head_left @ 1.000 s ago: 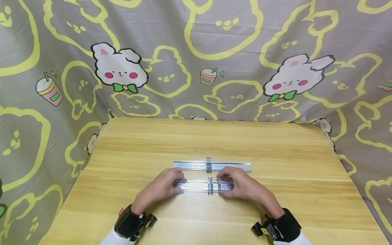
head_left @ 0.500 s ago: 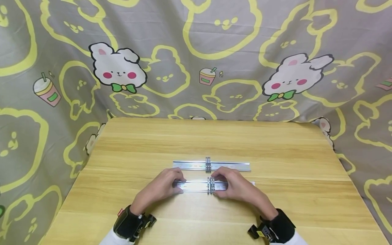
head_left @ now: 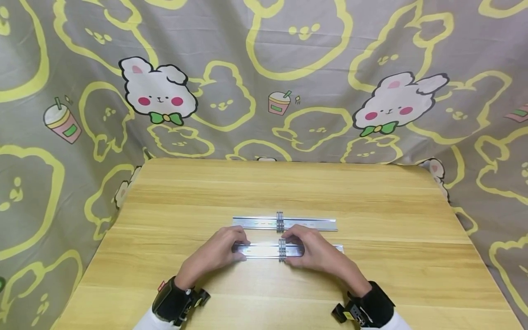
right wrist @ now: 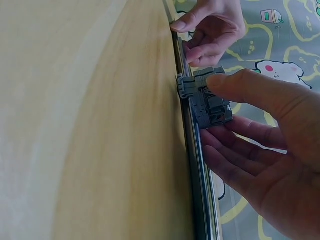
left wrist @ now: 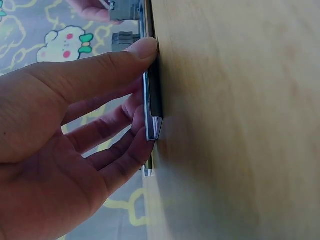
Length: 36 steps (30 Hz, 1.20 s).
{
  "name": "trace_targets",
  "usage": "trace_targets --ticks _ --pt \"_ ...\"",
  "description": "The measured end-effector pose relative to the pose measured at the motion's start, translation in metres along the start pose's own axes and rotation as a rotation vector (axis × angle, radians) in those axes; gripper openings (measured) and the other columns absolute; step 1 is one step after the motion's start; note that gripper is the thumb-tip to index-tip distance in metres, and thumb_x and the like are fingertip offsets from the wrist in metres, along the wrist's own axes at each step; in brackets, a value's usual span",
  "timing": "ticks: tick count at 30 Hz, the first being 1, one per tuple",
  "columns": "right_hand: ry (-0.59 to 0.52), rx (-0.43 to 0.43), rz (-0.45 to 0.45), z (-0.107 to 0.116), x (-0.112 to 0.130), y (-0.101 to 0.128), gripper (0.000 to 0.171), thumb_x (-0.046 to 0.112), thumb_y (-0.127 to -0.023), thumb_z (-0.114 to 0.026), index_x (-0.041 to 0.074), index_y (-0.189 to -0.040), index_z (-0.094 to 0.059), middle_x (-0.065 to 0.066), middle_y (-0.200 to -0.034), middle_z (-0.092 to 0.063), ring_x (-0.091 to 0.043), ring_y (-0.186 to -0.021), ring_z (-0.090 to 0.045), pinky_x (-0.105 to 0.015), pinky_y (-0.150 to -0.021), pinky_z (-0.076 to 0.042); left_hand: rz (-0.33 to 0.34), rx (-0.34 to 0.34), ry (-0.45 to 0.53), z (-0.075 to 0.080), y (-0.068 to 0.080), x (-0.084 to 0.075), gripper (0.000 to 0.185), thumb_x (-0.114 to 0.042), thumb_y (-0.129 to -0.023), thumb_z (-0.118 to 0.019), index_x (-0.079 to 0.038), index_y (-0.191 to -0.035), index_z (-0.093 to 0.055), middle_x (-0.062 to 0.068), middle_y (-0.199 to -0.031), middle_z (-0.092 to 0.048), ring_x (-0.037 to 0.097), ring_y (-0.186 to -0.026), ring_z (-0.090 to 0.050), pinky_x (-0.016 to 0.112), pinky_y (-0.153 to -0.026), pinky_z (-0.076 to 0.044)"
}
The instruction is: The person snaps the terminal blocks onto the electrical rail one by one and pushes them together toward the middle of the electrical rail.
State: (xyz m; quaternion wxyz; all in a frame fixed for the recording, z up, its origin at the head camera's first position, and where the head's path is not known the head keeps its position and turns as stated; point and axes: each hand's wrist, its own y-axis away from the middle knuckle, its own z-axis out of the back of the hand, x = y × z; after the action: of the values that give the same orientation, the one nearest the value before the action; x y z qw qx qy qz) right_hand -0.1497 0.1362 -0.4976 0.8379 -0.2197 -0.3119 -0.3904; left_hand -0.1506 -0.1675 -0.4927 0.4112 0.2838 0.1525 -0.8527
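Setting: a person sits at a wooden table [head_left: 288, 192] backed by a grey cloth [head_left: 264, 68] printed with yellow outlines, white rabbits and drink cups.

Near rail: a silver metal rail [head_left: 264, 250] lies flat and crosswise on the table just in front of the person, with both hands on it.

Left hand: the left hand [head_left: 220, 251] grips the rail's left end, thumb on the near edge and fingers curled over the far edge; the left wrist view shows the thumb tip pressed to the table beside the rail's end [left wrist: 152, 117].

Right hand: the right hand [head_left: 310, 250] pinches a stack of grey clips [head_left: 282, 250] seated on the rail near its middle, thumb on the near side and fingers on the far side; the right wrist view shows the thumb laid across the clips [right wrist: 206, 97] where they sit on the rail.

Rail's right end: a short length of the rail shows past the right hand, bare on the wood.

Far rail: a second metal rail [head_left: 305, 223] lies parallel just beyond the first, carrying its own grey clips [head_left: 280, 222] at its middle; neither hand touches it.

Wrists: black straps [head_left: 173, 302] with small cameras sit on both wrists above white sleeves.
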Motion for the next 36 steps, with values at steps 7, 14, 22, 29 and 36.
trace_targets --ticks 7,14,22,29,36 --pt "0.009 0.015 0.007 0.001 0.001 0.000 0.058 0.019 -0.074 -0.092 0.008 -0.125 -0.065 -0.002 -0.119 -0.069 -0.015 -0.106 -0.066 -0.032 -0.092 -0.057 -0.006 0.002 0.005 0.001 0.000 0.000 0.029 -0.012 -0.079 -0.088 -0.001 -0.104 -0.077 0.002 -0.095 -0.066 0.013 -0.080 -0.060 0.022 -0.070 -0.054" --pt "0.038 0.054 0.007 0.002 0.003 0.001 0.063 0.020 -0.076 -0.090 0.008 -0.132 -0.063 -0.002 -0.127 -0.066 -0.015 -0.113 -0.062 -0.036 -0.097 -0.055 -0.002 0.001 0.006 0.001 0.000 0.000 0.029 -0.012 -0.078 -0.088 -0.001 -0.103 -0.077 0.002 -0.095 -0.066 0.014 -0.078 -0.059 0.021 -0.068 -0.053" --pt "0.063 0.008 0.020 -0.006 0.006 -0.002 0.066 0.029 -0.074 -0.093 0.005 -0.130 -0.065 -0.003 -0.124 -0.067 -0.015 -0.112 -0.063 -0.037 -0.098 -0.055 0.004 -0.001 0.009 0.000 -0.001 0.000 0.029 -0.011 -0.078 -0.088 -0.001 -0.103 -0.077 0.002 -0.094 -0.066 0.012 -0.077 -0.058 0.021 -0.066 -0.052" --pt "0.086 -0.041 0.035 -0.013 0.008 -0.003 0.058 0.030 -0.076 -0.092 0.007 -0.123 -0.068 0.001 -0.115 -0.069 -0.010 -0.103 -0.063 -0.034 -0.092 -0.057 0.002 0.000 0.007 -0.001 -0.001 0.001 0.029 -0.011 -0.078 -0.088 -0.001 -0.102 -0.077 0.002 -0.094 -0.067 0.013 -0.077 -0.059 0.021 -0.067 -0.053" --pt "0.091 -0.057 0.039 -0.014 0.008 -0.004 0.055 0.029 -0.076 -0.092 0.007 -0.121 -0.069 0.002 -0.111 -0.069 -0.008 -0.096 -0.063 -0.030 -0.086 -0.057 -0.004 0.003 -0.010 -0.001 -0.001 0.000 0.028 -0.010 -0.079 -0.088 -0.002 -0.103 -0.077 0.002 -0.095 -0.067 0.014 -0.082 -0.062 0.023 -0.074 -0.056"
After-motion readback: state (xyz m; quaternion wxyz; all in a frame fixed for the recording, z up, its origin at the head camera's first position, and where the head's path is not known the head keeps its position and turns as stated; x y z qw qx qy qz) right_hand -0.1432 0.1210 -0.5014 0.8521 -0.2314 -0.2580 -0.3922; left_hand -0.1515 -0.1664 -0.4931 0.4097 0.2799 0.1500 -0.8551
